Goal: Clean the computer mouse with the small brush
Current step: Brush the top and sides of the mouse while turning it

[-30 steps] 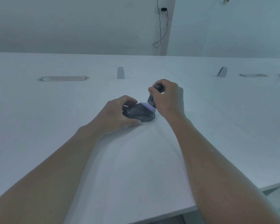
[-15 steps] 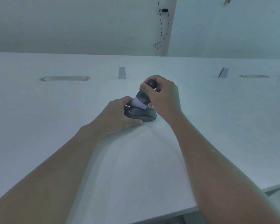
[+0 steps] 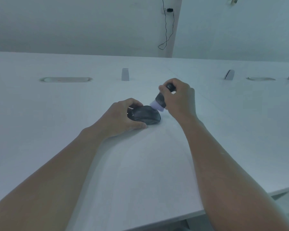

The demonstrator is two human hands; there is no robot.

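Brushing is under way: right hand (image 3: 179,99) fingers clamp the small brush (image 3: 159,101), bristles at the computer mouse (image 3: 144,115) edge. Left hand (image 3: 122,119) fingers curl round the mouse, bracing it. Next stroke likely calls for sweeping toward those fingers.

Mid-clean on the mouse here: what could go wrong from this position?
1. The brush bristles sit at the right end of the mouse; a hard stroke could run off onto the table.
2. The left hand covers the mouse's left part, so that area may go unbrushed.
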